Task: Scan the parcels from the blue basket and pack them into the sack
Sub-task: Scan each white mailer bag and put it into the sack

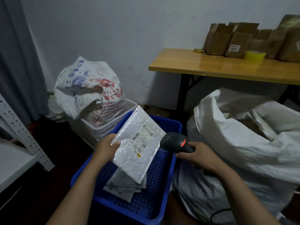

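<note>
- Scanning step: the left hand (107,146) pinches a white padded parcel (138,143) by its left edge, label up, above the blue basket (159,184)
- The right hand (197,155) is curled round the handle of a black scanner (174,141), its red light on, its head just right of the label
- Grey parcels (125,184) lie in the basket underneath
- Next, I judge, the scanned parcel goes right into the open white sack (235,140), which calls for a carry over the basket rim

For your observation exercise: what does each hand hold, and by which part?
Left hand grips the parcel by its left edge; right hand grips the scanner by its handle.
</note>
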